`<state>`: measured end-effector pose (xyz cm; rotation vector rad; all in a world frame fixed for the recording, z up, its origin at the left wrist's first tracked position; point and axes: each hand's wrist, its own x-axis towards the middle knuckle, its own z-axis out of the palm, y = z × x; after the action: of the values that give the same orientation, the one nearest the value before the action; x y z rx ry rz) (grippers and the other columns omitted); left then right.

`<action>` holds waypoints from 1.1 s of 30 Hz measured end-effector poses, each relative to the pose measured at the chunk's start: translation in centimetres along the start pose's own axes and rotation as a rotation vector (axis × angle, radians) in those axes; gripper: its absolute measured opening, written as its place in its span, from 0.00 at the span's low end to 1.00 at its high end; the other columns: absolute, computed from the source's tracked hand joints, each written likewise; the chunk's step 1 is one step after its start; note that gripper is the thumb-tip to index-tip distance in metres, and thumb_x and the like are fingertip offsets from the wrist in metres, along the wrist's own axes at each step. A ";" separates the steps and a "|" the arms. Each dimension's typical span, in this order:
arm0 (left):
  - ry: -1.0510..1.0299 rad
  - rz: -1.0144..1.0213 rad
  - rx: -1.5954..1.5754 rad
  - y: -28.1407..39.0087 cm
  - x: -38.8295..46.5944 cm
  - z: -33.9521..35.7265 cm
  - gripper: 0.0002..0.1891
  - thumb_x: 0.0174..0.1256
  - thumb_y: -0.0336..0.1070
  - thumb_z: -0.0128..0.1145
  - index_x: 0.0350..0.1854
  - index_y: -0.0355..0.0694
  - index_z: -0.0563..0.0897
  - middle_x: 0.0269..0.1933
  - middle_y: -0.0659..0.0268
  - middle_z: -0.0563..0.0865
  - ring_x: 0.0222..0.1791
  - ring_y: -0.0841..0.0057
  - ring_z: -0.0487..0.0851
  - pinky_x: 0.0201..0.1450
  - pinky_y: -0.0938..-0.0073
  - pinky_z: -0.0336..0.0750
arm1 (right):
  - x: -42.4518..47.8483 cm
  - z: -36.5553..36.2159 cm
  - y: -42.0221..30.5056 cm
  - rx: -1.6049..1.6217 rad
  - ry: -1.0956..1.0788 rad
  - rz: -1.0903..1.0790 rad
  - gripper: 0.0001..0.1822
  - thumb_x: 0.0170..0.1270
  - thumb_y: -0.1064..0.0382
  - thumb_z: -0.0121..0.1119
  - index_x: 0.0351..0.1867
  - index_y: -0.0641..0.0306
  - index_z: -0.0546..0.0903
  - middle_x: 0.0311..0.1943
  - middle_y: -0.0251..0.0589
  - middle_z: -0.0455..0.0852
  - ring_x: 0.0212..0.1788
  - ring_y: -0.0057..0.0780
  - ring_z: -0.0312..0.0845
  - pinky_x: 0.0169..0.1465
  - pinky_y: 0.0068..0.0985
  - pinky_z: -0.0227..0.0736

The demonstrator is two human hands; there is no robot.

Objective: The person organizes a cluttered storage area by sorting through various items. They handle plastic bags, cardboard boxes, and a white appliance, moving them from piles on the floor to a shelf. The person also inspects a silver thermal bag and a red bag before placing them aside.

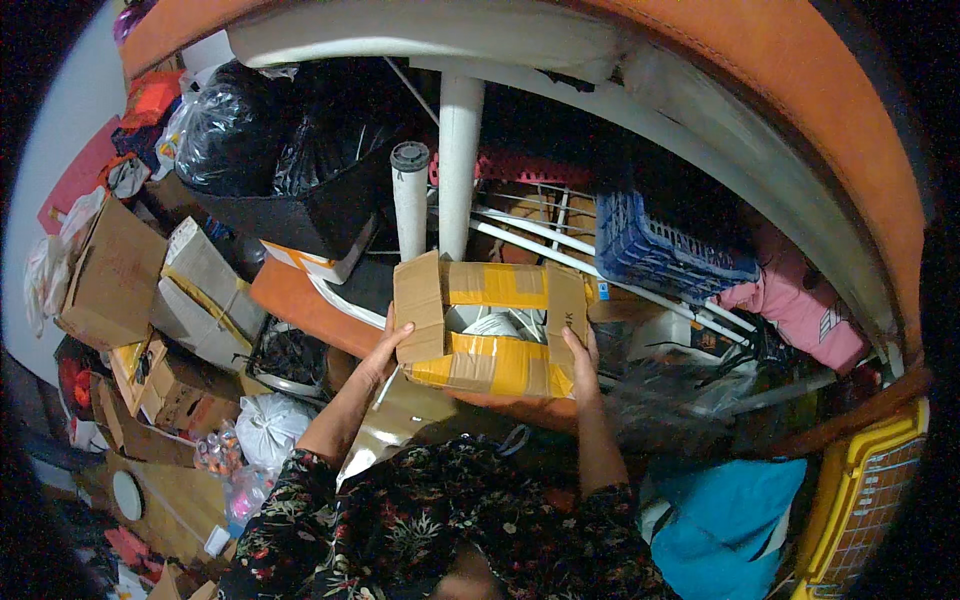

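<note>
Between my two hands is a small cardboard box [491, 367], wrapped in bands of yellow tape. My left hand [386, 349] grips its left side, thumb resting on the left end flap [420, 307]. On the opposite side my right hand [583, 360] holds the box by its right flap [566, 300]. Through the gap in the top I see a white object [491, 325] with thin white strands, perhaps cords; the rest of the contents is hidden. An orange padded surface [315, 304] passes behind and below the box.
White posts [459, 165] rise just beyond the box. Farther right sit a blue plastic crate [667, 251], white tubes [540, 244] and a pink bag [802, 307]. At left are a black bin bag [225, 135] and a cardboard carton [112, 274]. A yellow-framed crate [862, 495] stands lower right.
</note>
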<state>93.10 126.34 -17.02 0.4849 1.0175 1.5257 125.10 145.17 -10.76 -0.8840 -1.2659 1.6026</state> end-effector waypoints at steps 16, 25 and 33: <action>0.265 -0.042 -0.163 -2.1 -11.1 1.6 0.37 0.64 0.59 0.57 0.71 0.48 0.61 0.66 0.62 0.70 0.66 0.65 0.69 0.67 0.60 0.65 | -6.3 4.9 -7.8 -0.139 -0.174 0.041 0.37 0.61 0.63 0.64 0.70 0.63 0.60 0.59 0.41 0.75 0.59 0.30 0.71 0.61 0.28 0.66; 0.324 0.085 -0.291 -3.9 -17.4 3.9 0.36 0.62 0.64 0.55 0.64 0.43 0.69 0.60 0.60 0.76 0.60 0.64 0.74 0.64 0.59 0.69 | -7.7 6.7 -14.8 -0.241 -0.378 -0.143 0.40 0.60 0.62 0.65 0.71 0.67 0.57 0.61 0.44 0.73 0.61 0.29 0.69 0.64 0.28 0.63; 0.274 0.351 -0.360 -3.9 -20.7 6.9 0.34 0.60 0.64 0.59 0.61 0.47 0.70 0.56 0.63 0.77 0.56 0.68 0.76 0.59 0.61 0.74 | -10.3 9.6 -24.1 -0.278 -0.565 -0.265 0.41 0.59 0.61 0.66 0.70 0.70 0.58 0.61 0.47 0.73 0.61 0.29 0.69 0.64 0.26 0.62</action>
<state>105.63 108.83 -11.56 0.2073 0.8627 2.0843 125.02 134.39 14.94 -0.3975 -1.9477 1.5325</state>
